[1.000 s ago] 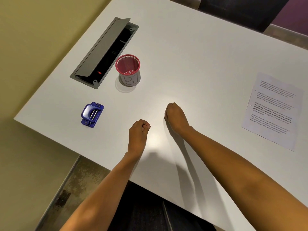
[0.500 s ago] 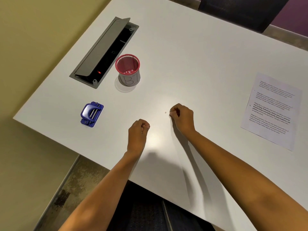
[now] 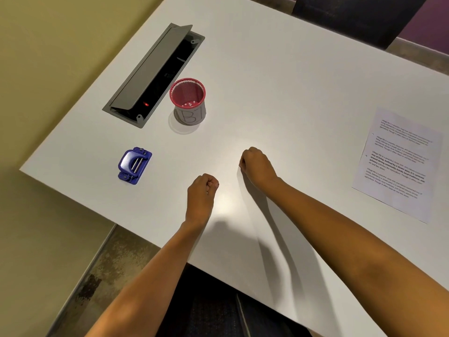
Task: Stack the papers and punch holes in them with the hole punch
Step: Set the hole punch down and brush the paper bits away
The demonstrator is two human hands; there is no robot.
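Observation:
A blue hole punch point(image 3: 134, 164) lies on the white table point(image 3: 279, 93) near its left edge. Printed papers point(image 3: 398, 164) lie flat at the right, with small holes along their left margin. My left hand point(image 3: 201, 193) rests on the table as a loose fist, to the right of the punch and apart from it. My right hand point(image 3: 257, 166) is curled shut in the middle of the table, fingertips pinched down against the surface. Nothing shows in either hand.
A red mesh cup point(image 3: 187, 93) with a paper label stands behind the punch and holds several small white paper dots. An open grey cable hatch point(image 3: 155, 74) is set into the table at the back left. A dark chair point(image 3: 352, 18) stands beyond the far edge.
My right hand turned from lying flat to a pinch and then curled shut. A tiny speck that lay beside its fingertips half a second ago no longer shows. The left hand stayed put.

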